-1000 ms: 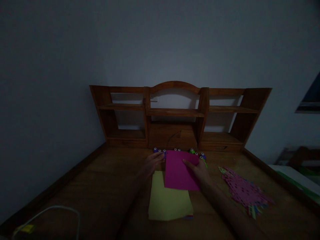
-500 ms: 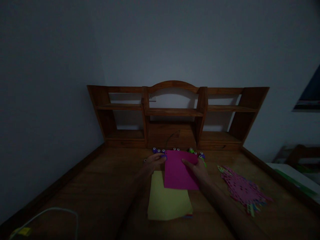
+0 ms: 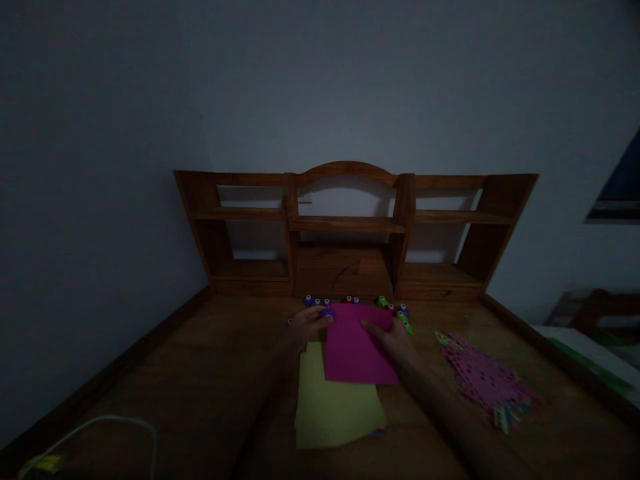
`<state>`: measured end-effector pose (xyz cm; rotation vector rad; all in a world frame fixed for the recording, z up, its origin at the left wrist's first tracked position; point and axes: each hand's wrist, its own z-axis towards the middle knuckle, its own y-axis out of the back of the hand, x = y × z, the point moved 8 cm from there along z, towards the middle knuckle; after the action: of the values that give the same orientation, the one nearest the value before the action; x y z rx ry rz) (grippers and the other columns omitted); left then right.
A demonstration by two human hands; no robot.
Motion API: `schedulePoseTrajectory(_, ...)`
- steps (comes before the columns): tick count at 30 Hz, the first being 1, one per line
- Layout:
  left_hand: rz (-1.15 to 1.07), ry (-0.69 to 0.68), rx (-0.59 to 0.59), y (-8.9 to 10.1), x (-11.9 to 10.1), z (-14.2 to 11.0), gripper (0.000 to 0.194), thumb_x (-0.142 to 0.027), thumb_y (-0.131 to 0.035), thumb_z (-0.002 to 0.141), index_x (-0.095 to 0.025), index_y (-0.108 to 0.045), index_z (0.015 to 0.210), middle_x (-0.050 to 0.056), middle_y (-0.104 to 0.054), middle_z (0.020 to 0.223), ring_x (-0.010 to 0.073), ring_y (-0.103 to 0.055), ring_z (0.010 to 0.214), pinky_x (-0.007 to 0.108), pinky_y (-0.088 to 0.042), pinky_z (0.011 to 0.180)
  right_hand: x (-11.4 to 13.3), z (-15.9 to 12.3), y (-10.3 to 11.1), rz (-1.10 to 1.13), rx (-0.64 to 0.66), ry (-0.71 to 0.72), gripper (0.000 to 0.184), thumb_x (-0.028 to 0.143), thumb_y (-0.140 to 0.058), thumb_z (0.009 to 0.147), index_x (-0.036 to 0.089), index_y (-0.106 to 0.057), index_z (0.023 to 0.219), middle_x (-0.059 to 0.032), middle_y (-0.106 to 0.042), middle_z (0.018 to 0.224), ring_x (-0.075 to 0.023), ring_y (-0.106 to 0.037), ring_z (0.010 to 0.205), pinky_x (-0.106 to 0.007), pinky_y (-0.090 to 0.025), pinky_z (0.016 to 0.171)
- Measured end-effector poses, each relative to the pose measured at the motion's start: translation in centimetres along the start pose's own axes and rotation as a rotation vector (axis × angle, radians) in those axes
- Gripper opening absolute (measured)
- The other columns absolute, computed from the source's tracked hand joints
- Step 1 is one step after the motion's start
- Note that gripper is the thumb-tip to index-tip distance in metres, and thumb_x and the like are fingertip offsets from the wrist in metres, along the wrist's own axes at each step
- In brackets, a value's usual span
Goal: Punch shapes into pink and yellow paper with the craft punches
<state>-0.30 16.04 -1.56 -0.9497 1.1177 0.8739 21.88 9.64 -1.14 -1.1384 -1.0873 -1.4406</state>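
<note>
A magenta sheet of paper (image 3: 353, 357) is held up over the table. My right hand (image 3: 396, 343) grips it at the right side, thumb on the face and the other fingers hidden behind. At the sheet's upper left corner, my left hand (image 3: 304, 327) is closed on a small purple craft punch (image 3: 327, 313). Whether the paper's edge sits inside the punch I cannot tell. Partly under the magenta sheet, a stack of paper with yellow on top (image 3: 340, 417) lies on the table.
More small craft punches, purple, red and green (image 3: 382, 302), stand in a row behind the sheet. To the right lies a fanned pile of pink sheets full of holes (image 3: 483, 377). A wooden shelf unit (image 3: 347, 225) lines the back, and a pale cable (image 3: 120, 418) curves at front left.
The magenta sheet has come slightly down and toward me. The purple punch in my left hand has turned a little and shows more of its top.
</note>
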Motion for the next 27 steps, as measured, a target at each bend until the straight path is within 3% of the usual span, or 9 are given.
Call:
schedulePoseTrajectory(15, 0.039, 0.004, -0.004, 0.1, -0.2, -0.1, 0.044, -0.041, -0.085, 0.063, -0.016, -0.073, 0.098, 0.01, -0.074, 0.102, 0.0248, -0.068, 0.093, 0.036, -0.049, 0.09, 0.4, -0.2, 0.0, -0.038, 0.018, -0.021, 0.049, 0.053, -0.075, 0.075, 0.011, -0.07, 0.1, -0.0132, -0.072, 0.093, -0.028, -0.068, 0.078, -0.031, -0.054, 0.062)
schedulePoseTrajectory(22, 0.017, 0.017, 0.004, -0.5, -1.0, -0.6, 0.039, -0.038, -0.084, 0.066, -0.016, -0.073, 0.097, 0.01, -0.074, 0.103, 0.0246, -0.068, 0.095, 0.035, -0.049, 0.089, 1.2, -0.5, -0.1, -0.054, 0.009, -0.012, 0.046, 0.053, -0.074, 0.073, 0.012, -0.071, 0.093, -0.0128, -0.073, 0.088, -0.0268, -0.068, 0.072, -0.03, -0.053, 0.058)
schedulePoseTrajectory(27, -0.01, 0.061, -0.005, -0.8, -1.2, -1.0, 0.041, -0.039, -0.085, 0.064, -0.016, -0.073, 0.096, 0.009, -0.075, 0.1, 0.0237, -0.069, 0.088, 0.034, -0.051, 0.085, 1.0, -0.4, -0.1, -0.071, 0.026, -0.018, 0.048, 0.055, -0.074, 0.073, 0.011, -0.071, 0.095, -0.0139, -0.073, 0.092, -0.0283, -0.069, 0.076, -0.032, -0.054, 0.061)
